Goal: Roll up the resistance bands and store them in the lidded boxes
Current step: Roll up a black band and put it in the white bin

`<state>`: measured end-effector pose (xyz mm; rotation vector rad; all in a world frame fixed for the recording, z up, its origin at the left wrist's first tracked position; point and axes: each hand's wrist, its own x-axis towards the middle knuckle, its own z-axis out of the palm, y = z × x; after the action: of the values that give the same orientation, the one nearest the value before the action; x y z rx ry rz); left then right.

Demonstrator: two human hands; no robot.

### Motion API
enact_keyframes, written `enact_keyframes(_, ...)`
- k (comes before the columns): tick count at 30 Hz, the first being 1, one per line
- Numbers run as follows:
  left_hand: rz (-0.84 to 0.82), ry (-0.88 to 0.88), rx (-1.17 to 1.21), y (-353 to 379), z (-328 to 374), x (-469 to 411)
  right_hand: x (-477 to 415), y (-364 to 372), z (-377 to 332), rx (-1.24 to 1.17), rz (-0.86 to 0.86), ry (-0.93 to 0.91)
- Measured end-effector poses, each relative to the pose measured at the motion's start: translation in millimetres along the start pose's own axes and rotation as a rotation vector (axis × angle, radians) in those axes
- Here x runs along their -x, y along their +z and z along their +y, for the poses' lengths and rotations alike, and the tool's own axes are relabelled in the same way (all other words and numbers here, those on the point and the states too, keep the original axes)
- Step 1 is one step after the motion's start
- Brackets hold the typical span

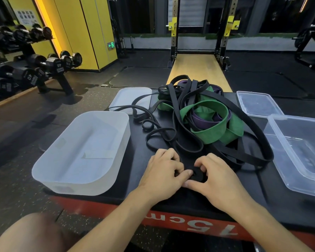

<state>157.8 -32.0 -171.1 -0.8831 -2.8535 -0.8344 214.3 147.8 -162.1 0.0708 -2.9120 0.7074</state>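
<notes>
Low in the middle, the left hand (164, 166) and right hand (219, 177) both pinch a small black rolled-up band coil (197, 175). Just above lies a tangled pile of black, green and purple bands (205, 113), between a frosted white plastic box (71, 184) and a clear plastic box (296, 153).

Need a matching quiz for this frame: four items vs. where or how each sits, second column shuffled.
Items
1. frosted box
2. clear box
3. green band
4. black band roll

States
A. pinched between left hand and right hand
B. right side of the platform, no bands inside
C. unrolled in the tangled pile
D. left side of the platform, no bands inside

Pairs: 1-D, 2-B, 3-C, 4-A
</notes>
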Motion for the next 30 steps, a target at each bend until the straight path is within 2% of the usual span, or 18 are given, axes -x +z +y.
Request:
enact_keyframes(14, 0.040, 0.006, 0.006, 1.1, -1.9, 2.3, -22.0, -24.9, 23.6, -0.118, -0.343, -0.248)
enact_keyframes(18, 0.064, -0.011, 0.070, 2.3, -5.9, -0.2, -21.5, -27.6, 22.5, -0.123, -0.419, -0.225)
enact_keyframes(21, 0.045, 0.005, 0.059, 2.8, -7.7, -2.0, -15.9, -25.0, 14.5, -0.079, -0.363, -0.176)
enact_keyframes(25, 0.038, -0.001, 0.054, 2.5, -7.8, -3.0, -7.3, -17.9, -2.2, 0.126, -0.198, -0.064)
enact_keyframes(30, 0.025, -0.014, 0.071, 1.7, -6.9, -1.9, -8.9, -9.8, -6.5, 0.089, -0.108, -0.039)
